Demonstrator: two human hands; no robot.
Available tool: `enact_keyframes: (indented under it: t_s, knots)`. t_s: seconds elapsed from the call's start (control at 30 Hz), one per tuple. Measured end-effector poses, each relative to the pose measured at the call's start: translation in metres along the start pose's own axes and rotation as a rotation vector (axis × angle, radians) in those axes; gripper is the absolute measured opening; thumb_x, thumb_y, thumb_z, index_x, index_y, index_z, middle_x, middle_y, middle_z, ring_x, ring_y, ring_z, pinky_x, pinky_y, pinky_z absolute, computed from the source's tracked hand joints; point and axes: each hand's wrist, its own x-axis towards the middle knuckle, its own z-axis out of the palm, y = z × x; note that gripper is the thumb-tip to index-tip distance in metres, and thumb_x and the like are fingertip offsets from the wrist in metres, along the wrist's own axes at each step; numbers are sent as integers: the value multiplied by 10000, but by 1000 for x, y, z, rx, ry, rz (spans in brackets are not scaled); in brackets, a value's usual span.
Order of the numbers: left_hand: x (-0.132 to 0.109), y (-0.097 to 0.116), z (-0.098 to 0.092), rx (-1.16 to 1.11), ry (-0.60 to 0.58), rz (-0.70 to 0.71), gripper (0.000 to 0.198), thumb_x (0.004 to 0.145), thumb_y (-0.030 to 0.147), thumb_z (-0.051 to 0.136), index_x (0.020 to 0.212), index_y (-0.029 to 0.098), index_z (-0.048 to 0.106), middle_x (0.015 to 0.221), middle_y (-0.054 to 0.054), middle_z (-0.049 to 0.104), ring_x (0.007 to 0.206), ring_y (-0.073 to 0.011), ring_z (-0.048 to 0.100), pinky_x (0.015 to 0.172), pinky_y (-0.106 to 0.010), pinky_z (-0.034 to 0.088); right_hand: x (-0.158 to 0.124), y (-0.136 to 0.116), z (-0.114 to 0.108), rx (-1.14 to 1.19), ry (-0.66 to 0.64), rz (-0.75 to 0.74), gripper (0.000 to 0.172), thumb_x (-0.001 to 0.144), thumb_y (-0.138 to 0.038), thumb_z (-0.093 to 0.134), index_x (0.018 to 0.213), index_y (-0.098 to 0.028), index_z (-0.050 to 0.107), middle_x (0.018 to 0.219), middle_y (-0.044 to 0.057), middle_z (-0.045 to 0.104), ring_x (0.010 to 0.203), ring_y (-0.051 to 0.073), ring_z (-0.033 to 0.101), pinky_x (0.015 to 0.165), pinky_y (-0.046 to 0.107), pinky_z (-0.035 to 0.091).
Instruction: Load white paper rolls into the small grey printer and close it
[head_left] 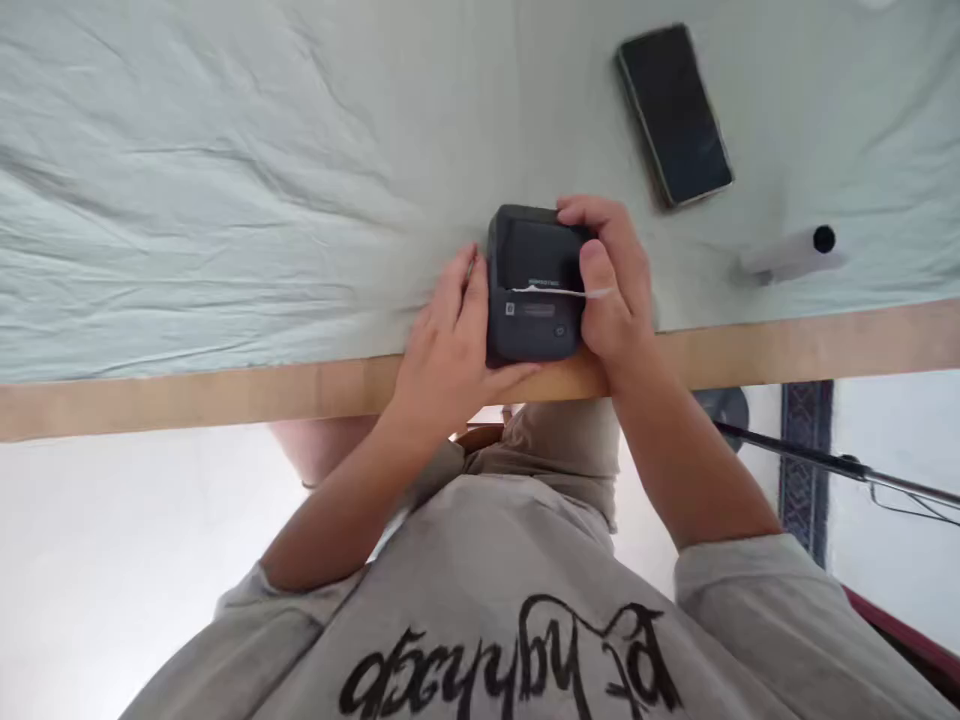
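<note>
A small black portable printer (534, 335) rests at the table's front edge, its top facing up. From the slot across its middle sticks a thin edge of white paper (556, 291). My left hand (448, 340) holds the printer's left side, fingers along the wall and thumb by the front edge. On the other side, my right hand (619, 285) grips the right part of the printer. Its thumb lies on top near the paper's right end, and its fingers reach round the far right corner.
A dark phone (676, 115) lies beyond my right hand. Farther right is a pale cylinder with a dark round end (823, 239). A wrinkled light green cloth (300, 200) covers the table, up to its wooden edge (187, 398). A dark pole (825, 460) stands below at right.
</note>
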Motion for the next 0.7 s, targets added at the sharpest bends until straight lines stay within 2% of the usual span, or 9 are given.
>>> enact_keyframes:
  t_s: [0.17, 0.37, 0.5, 0.6, 0.7]
  knots:
    - [0, -2, 0, -4, -4, -12, 1171, 846, 723, 825, 1699, 168, 247, 1770, -226, 328, 1652, -440, 335, 1293, -555, 443, 0, 2, 1, 7, 1, 25, 419, 1069, -642, 451, 1215, -324, 682, 1276, 47, 733, 1283, 284, 677, 1155, 525, 529]
    - [0, -2, -1, 8, 18, 10, 1179, 825, 779, 809, 1681, 163, 281, 1775, -215, 323, 1636, -441, 367, 1256, -539, 500, 1, 0, -1, -44, -16, 80, 503, 1063, -697, 395, 1232, -312, 670, 1298, 66, 717, 1288, 295, 663, 1172, 556, 513]
    - [1, -2, -1, -37, 33, -1, 1174, 809, 784, 816, 1686, 236, 261, 1791, -212, 281, 1636, -445, 365, 1277, -578, 460, 0, -4, 0, -95, 10, 101, 512, 1068, -701, 388, 1224, -291, 652, 1237, 70, 722, 1191, 277, 687, 1094, 521, 548]
    - [2, -3, -1, -43, 28, 4, 1195, 791, 775, 834, 1686, 227, 264, 1784, -228, 284, 1633, -449, 367, 1283, -577, 450, -2, -7, 1, -173, 44, 140, 524, 1071, -710, 353, 1218, -289, 628, 1171, 67, 722, 1106, 272, 697, 1028, 507, 559]
    - [2, -5, -2, -35, 20, 13, 1203, 761, 737, 884, 1674, 211, 303, 1766, -230, 324, 1625, -445, 381, 1284, -560, 457, -5, -10, 1, -253, 67, 194, 538, 1075, -716, 315, 1237, -289, 599, 1128, 71, 724, 1094, 285, 704, 1040, 523, 534]
